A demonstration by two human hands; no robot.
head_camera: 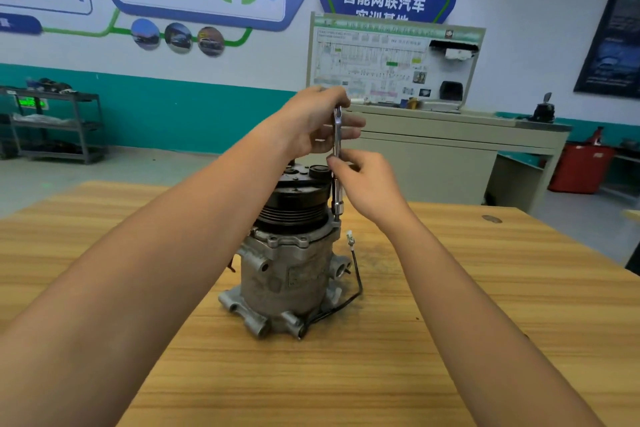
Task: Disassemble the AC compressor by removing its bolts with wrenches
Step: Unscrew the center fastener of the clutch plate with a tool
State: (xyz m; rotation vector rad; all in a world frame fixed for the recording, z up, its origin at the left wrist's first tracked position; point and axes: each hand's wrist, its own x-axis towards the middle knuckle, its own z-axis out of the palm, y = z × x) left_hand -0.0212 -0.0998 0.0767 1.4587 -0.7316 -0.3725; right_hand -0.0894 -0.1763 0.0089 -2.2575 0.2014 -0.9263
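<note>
The AC compressor [291, 274] stands upright near the middle of the wooden table [467, 322], with its black pulley [294, 201] on top. At the compressor's right shoulder, just below the pulley, the wrench [336, 163] stands almost vertical. Its lower end sits on a bolt [336, 218] in the housing flange, and the bolt head itself is hidden from us. Above the compressor, the left hand [311, 125] curls its fingers round the upper end of the wrench. Just right of the pulley, the right hand [367, 180] pinches the shaft between thumb and fingertips. We judge that this bolt is being turned out. To do it well, we would hold the tool in line with the bolt, press down lightly so it does not slip off, and turn with the upper hand while the lower one only guides. Nothing clamps the compressor, so it may tip. A black wire [356, 274] hangs down its right side.
</note>
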